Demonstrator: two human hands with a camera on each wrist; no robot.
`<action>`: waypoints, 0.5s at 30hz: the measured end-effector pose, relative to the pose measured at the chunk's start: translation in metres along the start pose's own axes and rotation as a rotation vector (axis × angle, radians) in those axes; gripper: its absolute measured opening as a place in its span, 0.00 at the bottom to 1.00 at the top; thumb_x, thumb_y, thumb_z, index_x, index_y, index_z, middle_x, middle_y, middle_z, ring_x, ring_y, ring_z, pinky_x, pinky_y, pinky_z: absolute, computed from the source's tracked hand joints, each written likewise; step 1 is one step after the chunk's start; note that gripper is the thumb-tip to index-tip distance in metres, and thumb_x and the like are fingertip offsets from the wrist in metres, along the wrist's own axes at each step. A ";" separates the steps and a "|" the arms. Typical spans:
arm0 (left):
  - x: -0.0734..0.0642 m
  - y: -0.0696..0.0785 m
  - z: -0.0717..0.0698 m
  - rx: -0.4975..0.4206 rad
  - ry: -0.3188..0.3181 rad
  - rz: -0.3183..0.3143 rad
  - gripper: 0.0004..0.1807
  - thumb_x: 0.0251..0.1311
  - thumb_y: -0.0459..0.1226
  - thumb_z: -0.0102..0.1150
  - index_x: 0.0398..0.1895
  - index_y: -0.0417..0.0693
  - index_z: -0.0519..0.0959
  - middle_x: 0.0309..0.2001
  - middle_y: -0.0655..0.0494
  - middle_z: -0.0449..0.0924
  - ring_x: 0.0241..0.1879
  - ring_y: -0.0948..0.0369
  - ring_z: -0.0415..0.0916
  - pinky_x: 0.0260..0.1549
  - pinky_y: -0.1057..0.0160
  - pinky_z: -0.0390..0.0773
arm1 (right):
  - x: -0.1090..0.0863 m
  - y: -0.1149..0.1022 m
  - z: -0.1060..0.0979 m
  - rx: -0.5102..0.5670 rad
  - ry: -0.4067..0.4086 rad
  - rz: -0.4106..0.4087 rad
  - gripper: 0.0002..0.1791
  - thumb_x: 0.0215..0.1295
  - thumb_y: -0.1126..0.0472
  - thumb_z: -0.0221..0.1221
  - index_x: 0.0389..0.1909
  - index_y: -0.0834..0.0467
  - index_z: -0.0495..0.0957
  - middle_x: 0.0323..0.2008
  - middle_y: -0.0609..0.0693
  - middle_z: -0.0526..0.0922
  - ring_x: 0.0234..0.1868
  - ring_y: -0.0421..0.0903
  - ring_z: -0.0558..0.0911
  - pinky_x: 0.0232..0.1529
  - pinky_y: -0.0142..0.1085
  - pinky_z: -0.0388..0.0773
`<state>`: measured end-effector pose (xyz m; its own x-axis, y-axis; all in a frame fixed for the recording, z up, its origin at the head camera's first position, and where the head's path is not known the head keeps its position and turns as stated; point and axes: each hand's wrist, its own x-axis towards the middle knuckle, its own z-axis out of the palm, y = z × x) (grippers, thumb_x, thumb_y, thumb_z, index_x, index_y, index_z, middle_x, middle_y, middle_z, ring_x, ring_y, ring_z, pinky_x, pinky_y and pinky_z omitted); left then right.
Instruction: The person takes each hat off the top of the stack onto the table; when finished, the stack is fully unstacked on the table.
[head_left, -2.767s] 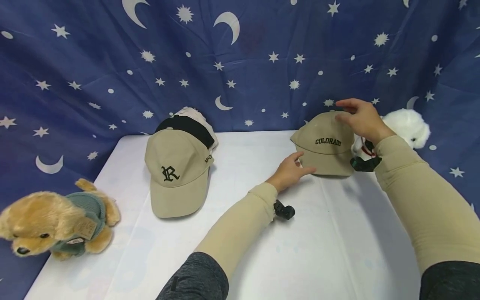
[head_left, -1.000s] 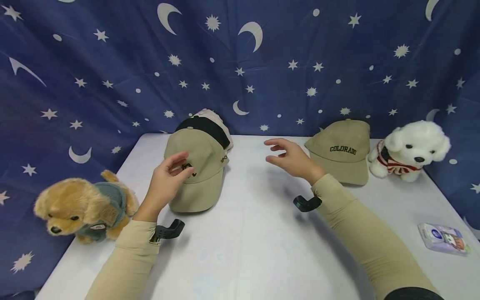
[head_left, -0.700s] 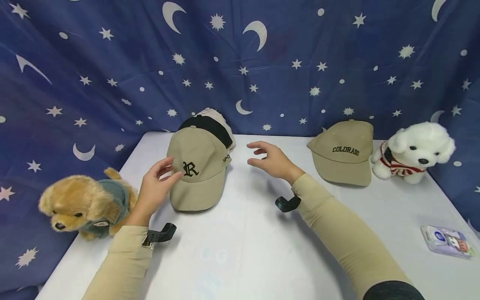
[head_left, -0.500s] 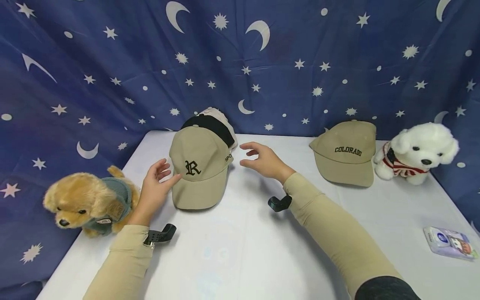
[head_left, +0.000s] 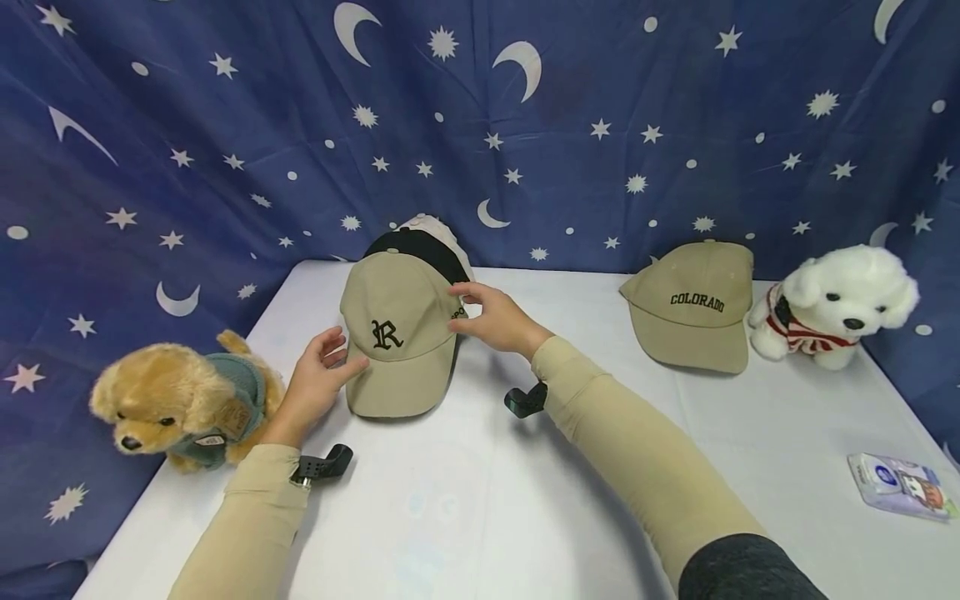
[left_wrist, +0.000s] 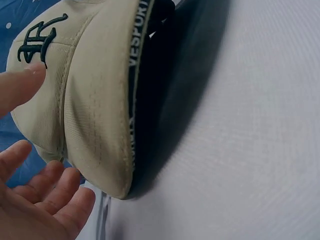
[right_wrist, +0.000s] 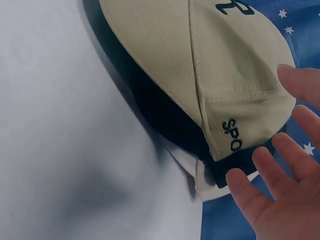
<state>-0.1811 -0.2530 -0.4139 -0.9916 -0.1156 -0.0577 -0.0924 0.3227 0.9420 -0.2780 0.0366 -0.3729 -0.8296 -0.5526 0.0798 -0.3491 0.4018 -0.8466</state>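
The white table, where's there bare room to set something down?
Bare tabletop lies between the right hand and COLORADO cap, between the beige sleeves up front, and between that cap and the purple packet. The left side is crowded: the golden plush dog, left hand and stacked caps sit close together.

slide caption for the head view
Left hand and right hand flank the tan R cap; the COLORADO cap sits beside a white plush dog.

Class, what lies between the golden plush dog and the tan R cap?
In the head view, the left hand lies between the golden plush dog and the tan R cap; white tabletop shows there too.
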 end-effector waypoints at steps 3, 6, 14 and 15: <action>0.000 -0.001 -0.001 0.006 0.000 0.003 0.45 0.66 0.35 0.64 0.78 0.35 0.47 0.75 0.35 0.53 0.72 0.42 0.55 0.68 0.47 0.59 | 0.004 -0.002 0.003 -0.011 -0.003 -0.010 0.32 0.65 0.60 0.66 0.69 0.58 0.70 0.72 0.53 0.66 0.71 0.52 0.66 0.69 0.44 0.62; 0.001 -0.002 -0.002 0.018 -0.002 -0.007 0.45 0.66 0.36 0.64 0.78 0.35 0.48 0.75 0.34 0.53 0.72 0.41 0.55 0.68 0.47 0.59 | 0.006 -0.004 0.006 -0.009 -0.004 0.002 0.32 0.64 0.60 0.66 0.69 0.58 0.70 0.72 0.52 0.66 0.71 0.52 0.64 0.69 0.46 0.62; 0.004 -0.007 -0.001 0.041 -0.048 -0.046 0.48 0.65 0.37 0.65 0.79 0.37 0.46 0.75 0.33 0.50 0.72 0.39 0.54 0.67 0.45 0.61 | 0.012 -0.006 0.008 -0.004 -0.021 0.033 0.30 0.65 0.59 0.65 0.69 0.56 0.71 0.72 0.52 0.65 0.71 0.54 0.64 0.67 0.44 0.64; 0.004 -0.007 -0.001 0.042 -0.051 -0.048 0.48 0.65 0.37 0.65 0.79 0.37 0.45 0.75 0.33 0.50 0.72 0.39 0.53 0.67 0.45 0.61 | 0.013 -0.007 0.008 -0.007 -0.018 0.024 0.30 0.65 0.60 0.65 0.68 0.57 0.72 0.70 0.53 0.68 0.70 0.54 0.65 0.67 0.45 0.64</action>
<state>-0.1848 -0.2569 -0.4201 -0.9891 -0.0841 -0.1207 -0.1430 0.3570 0.9231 -0.2825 0.0210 -0.3705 -0.8299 -0.5557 0.0499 -0.3324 0.4205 -0.8442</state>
